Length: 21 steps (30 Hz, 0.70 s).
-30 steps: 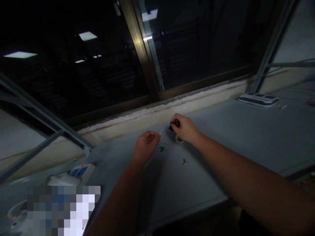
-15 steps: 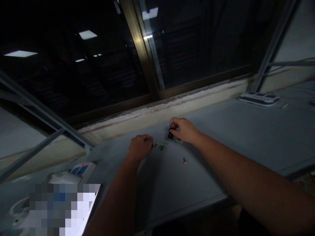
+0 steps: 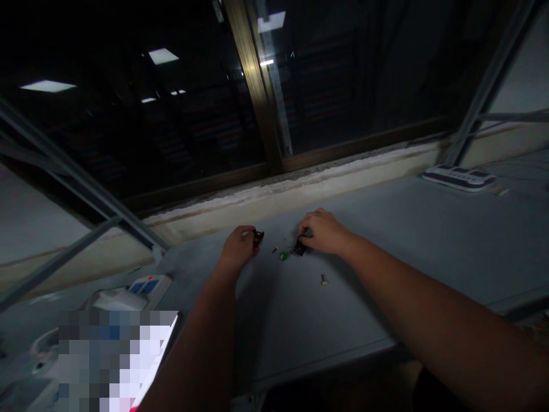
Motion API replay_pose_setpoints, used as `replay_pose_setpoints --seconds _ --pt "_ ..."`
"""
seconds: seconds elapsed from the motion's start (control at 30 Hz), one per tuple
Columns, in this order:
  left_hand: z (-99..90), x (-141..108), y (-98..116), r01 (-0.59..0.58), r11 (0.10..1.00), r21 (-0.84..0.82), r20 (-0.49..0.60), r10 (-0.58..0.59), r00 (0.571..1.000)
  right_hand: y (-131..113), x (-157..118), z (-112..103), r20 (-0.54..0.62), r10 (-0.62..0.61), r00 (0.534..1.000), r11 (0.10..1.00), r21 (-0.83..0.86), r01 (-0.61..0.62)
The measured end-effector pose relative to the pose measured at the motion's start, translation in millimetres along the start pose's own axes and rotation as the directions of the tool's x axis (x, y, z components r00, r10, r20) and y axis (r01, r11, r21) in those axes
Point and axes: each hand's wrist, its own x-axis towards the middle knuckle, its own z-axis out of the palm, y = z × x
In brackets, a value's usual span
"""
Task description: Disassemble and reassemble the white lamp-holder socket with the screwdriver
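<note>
black piece (image 3: 258, 237) has come into the left hand (image 3: 238, 247) within a second

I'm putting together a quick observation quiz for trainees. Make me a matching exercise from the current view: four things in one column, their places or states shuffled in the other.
Column 1
1. Green piece
2. Right hand
3. White strip with blue panels
4. White-and-dark device

Column 2
A. Farther left than the left hand
B. Gripping a dark part
C. Far right, toward the back of the table
D. Lying between the left hand and the dark part

Pairs: 1-D, 2-B, 3-A, 4-C
</note>
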Motion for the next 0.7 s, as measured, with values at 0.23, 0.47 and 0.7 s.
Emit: replay_pose_setpoints --seconds 0.23,0.47,0.7 --pt "-0.3 -1.3 -2.8 -0.053 0.998 0.027 -0.006 0.053 0.999 -2.5 -4.7 -10.0 0.039 -0.106 0.994 0.994 0.014 0.105" --pt "-3.0 -1.1 -5.1 -0.081 0.982 0.174 0.009 0.080 0.997 -6.9 -14.6 -43.1 0.279 -0.113 0.954 0.964 0.264 0.037" --pt "0.4 -1.5 -6.9 -0.077 0.966 0.246 0.043 0.068 0.997 -22.3 -27.1 -34.7 0.803 0.047 0.593 0.923 0.192 -0.333"
